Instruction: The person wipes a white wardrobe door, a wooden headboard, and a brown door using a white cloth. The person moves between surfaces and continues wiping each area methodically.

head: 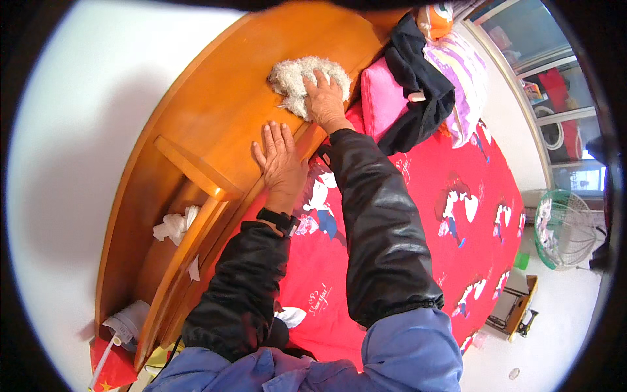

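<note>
A shaggy off-white cloth [294, 81] lies bunched on the wooden headboard [215, 103] of a bed. My right hand [325, 104] presses down on it, fingers spread into the pile. Below and to the left, my left hand [281, 159] rests palm down at the headboard's lower edge, holding nothing, its fingers a little apart. A black band [278, 221] circles the left wrist. Both forearms wear shiny black sleeve covers [387, 220] and reach over the red bedsheet [362, 338], printed with cartoon figures.
Beside the cloth sit a pink pillow [379, 100], a dark garment [426, 93] and a striped pillow [470, 68]. Crumpled tissue [176, 225] lies in the headboard's shelf, behind a raised divider [196, 169]. A small red flag [112, 365] is at lower left. A wire basket [563, 230] stands beyond the bed.
</note>
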Available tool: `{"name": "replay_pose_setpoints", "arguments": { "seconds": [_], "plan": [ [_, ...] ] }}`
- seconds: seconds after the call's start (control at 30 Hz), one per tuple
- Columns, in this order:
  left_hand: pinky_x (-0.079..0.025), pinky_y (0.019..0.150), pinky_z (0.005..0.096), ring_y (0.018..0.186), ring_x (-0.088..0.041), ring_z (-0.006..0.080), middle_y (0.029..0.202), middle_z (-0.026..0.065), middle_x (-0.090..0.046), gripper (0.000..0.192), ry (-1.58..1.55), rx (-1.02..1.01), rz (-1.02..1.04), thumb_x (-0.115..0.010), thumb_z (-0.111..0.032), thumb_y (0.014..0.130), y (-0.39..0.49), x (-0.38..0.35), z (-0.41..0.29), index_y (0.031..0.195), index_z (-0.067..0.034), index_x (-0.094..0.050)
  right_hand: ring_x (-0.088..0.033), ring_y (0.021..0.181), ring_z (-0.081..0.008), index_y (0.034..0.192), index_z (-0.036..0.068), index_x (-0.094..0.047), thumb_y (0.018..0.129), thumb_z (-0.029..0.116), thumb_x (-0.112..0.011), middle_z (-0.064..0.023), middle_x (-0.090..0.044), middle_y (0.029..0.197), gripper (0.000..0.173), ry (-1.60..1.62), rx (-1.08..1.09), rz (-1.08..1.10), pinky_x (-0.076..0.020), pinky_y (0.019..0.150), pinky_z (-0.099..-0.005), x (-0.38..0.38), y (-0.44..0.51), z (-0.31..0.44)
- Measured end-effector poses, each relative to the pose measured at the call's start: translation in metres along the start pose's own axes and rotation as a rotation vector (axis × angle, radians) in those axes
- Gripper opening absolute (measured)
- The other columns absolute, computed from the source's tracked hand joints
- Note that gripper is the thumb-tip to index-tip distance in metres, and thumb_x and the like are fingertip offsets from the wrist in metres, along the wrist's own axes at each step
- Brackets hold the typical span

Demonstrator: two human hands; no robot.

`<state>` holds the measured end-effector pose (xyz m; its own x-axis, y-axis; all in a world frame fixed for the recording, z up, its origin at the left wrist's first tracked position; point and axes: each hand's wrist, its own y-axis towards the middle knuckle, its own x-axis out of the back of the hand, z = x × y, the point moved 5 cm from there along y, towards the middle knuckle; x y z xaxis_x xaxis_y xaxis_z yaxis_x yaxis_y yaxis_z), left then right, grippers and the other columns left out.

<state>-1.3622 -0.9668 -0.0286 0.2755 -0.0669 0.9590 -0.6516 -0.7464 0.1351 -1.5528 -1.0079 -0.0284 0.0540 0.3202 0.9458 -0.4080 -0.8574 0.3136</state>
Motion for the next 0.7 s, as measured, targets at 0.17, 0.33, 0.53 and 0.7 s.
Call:
{"name": "replay_pose_setpoints", "arguments": {
  "seconds": [0.17,0.33,0.53,0.7],
  "plan": [
    [-0.01,0.118,0.0659,0.155,-0.013,0.0368,0.165,0.0203,-0.021,0.103,-0.002,-0.044,0.001,-0.075,-0.05,0.08,0.001,0.001,-0.001,0.156,0.001,-0.027,-0.048,0.13,-0.0449,0.139,0.019,-0.057,0.084,0.02,-0.064,-0.016,-0.044,0.152,0.055,0.016,0.023,0.041,-0.0372,0.112,-0.0547,0.004,0.003,0.003],
    [-0.01,0.117,0.067,0.155,-0.015,0.0363,0.164,0.0211,-0.024,0.103,0.06,-0.066,0.029,-0.072,-0.056,0.08,0.005,0.005,-0.003,0.155,0.002,-0.031,-0.046,0.131,-0.0474,0.141,0.02,-0.055,0.085,0.019,-0.062,-0.017,-0.041,0.154,0.056,0.025,-0.048,0.111,-0.037,0.112,-0.0548,0.011,0.003,0.005],
    [-0.011,0.117,0.0667,0.155,-0.015,0.036,0.164,0.0214,-0.023,0.103,0.059,-0.087,0.06,-0.072,-0.056,0.081,0.005,0.009,-0.003,0.155,0.002,-0.03,-0.045,0.131,-0.0496,0.143,0.022,-0.054,0.087,0.017,-0.062,-0.0156,-0.04,0.155,0.057,0.011,-0.054,0.117,-0.0374,0.111,-0.0575,0.013,0.005,0.007],
    [-0.014,0.117,0.0653,0.154,-0.018,0.0354,0.164,0.0211,-0.025,0.101,0.059,-0.092,0.077,-0.073,-0.052,0.08,0.003,0.008,-0.001,0.155,0.001,-0.03,-0.044,0.131,-0.0515,0.143,0.021,-0.054,0.088,0.017,-0.061,-0.0147,-0.039,0.156,0.056,0.017,-0.103,0.177,-0.0401,0.109,-0.0591,0.007,0.011,0.004]
  ]
}}
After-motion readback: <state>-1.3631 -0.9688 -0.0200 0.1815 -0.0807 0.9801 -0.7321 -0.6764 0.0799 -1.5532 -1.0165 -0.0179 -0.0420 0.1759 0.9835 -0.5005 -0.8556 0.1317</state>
